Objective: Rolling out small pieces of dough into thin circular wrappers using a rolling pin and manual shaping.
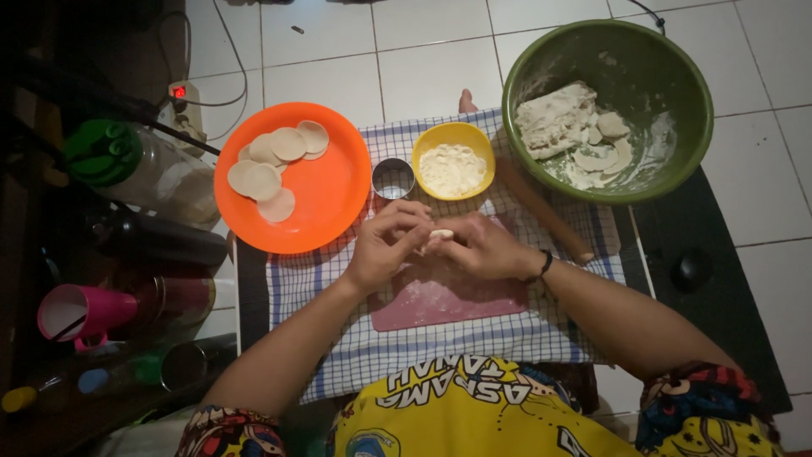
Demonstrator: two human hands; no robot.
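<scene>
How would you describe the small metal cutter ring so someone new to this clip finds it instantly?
Start at the blue-checked cloth on the tiled floor. At its far edge, between the orange plate of dough rounds and the yellow bowl of filling, stands the metal ring. It is the only shiny, silver, empty thing there.

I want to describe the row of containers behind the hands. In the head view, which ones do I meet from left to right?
Orange plate with dough rounds → small metal cup → yellow bowl of flour → wooden rolling pin → green bowl with dough.
</scene>
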